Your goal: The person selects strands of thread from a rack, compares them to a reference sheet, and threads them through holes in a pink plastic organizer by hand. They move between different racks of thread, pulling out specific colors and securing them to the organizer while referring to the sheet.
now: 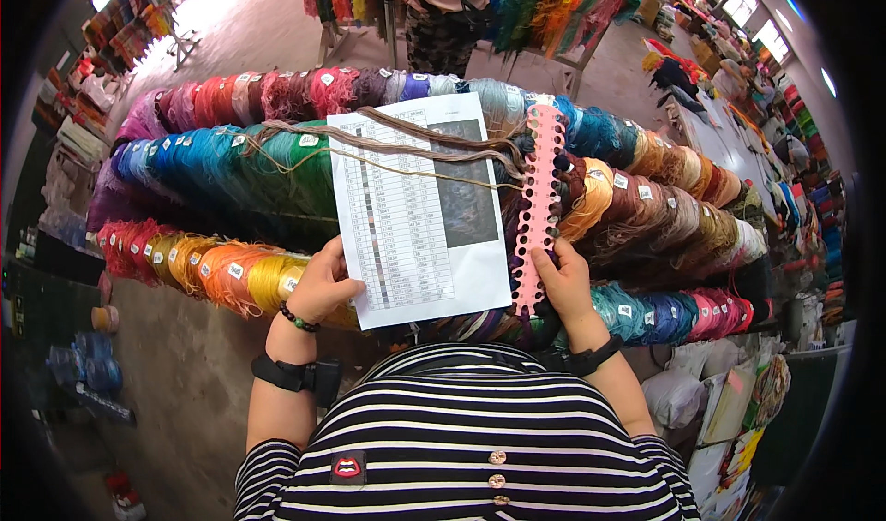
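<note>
My left hand point(325, 283) grips the lower left edge of a white printed sheet point(480, 281), its thumb lying on top. The sheet carries a table with a strip of colour swatches and a dark picture. In my right hand point(565, 283) is a pink perforated thread card point(539, 198), held near its lower end with the thumb on its face. Round holes run down both its edges. Brown and beige thread strands point(406, 145) stretch from the card leftward over the sheet. My right fingers are partly hidden behind the card.
Racks of coloured thread skeins surround me: blue and green point(212, 166), yellow and orange point(221, 267), brown point(646, 198), teal and pink point(664, 316). Beyond them a person point(448, 23) stands by another thread rack point(554, 13). Bags point(674, 396) lie at the lower right.
</note>
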Demonstrator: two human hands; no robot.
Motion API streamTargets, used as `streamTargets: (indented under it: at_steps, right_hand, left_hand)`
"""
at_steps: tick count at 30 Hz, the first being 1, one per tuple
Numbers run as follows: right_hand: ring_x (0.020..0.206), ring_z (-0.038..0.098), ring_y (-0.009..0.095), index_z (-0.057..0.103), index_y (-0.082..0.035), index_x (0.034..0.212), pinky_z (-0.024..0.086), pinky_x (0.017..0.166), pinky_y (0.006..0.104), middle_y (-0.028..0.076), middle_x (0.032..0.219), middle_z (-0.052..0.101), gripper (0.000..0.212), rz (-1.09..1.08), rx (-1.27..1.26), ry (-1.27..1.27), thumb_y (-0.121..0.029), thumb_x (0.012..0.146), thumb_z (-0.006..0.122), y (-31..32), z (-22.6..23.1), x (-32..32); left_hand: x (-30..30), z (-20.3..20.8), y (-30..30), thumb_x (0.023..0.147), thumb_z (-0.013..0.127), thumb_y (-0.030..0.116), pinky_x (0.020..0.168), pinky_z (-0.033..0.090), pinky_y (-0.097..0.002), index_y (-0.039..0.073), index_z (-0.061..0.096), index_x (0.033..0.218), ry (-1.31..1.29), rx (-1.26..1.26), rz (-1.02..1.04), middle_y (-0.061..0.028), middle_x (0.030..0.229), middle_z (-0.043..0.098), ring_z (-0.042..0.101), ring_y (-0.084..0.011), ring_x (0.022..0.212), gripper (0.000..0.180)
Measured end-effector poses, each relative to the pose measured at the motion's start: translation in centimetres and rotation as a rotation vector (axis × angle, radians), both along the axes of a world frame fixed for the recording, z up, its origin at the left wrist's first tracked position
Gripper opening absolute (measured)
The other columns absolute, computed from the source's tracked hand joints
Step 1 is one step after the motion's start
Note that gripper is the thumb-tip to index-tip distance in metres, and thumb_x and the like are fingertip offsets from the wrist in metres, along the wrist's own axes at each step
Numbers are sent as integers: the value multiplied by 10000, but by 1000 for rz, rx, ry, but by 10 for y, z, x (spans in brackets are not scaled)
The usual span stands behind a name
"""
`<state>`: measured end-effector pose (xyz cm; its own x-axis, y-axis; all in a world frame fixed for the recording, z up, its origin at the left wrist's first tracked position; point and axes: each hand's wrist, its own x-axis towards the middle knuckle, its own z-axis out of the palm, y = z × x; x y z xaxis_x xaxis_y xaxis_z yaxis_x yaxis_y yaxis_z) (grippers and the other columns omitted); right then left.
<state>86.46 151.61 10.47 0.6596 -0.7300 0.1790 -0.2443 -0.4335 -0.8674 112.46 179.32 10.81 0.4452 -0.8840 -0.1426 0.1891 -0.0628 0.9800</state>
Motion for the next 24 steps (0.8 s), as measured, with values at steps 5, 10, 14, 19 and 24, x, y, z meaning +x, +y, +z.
streamTargets:
  at_steps: [5,10,14,19,24]
  right_hand:
    - [616,394,48,553,-13,773,358,545,235,-49,662,458,271,18,193,-62,-209,871,712,-3,-7,-2]
    - [623,372,55,524,-19,764,348,538,244,-35,660,427,252,5,286,-142,-169,893,680,3,18,-12]
    - [614,439,195,545,5,825,439,604,328,150,690,500,249,-65,60,-35,-207,900,651,20,65,-19]
    - [615,531,214,577,3,841,448,591,351,158,716,540,223,4,-94,106,-203,891,646,39,115,-29]
    - [745,540,68,619,7,996,449,651,227,16,847,610,138,-43,247,-60,-97,920,571,58,87,-20]
  left_hand:
    - [-2,-2,-3,763,689,20,904,491,-304,-32,440,1328,-24,-12,33,-76,1186,606,609,-144,1025,619]
    - [3,1,-6,812,656,19,830,506,-285,-52,559,1172,-184,35,98,-64,1067,648,620,-131,935,379]
    - [23,10,20,777,599,-15,875,477,-295,-57,548,1187,-148,44,112,-80,1089,639,610,-158,966,415]
    - [44,33,46,774,540,-34,900,472,-304,-61,544,1209,-17,-17,168,-102,1118,636,610,-170,993,436]
    - [67,15,62,802,592,65,827,494,-306,-31,588,1184,-135,53,180,-46,1044,644,596,-135,920,394]
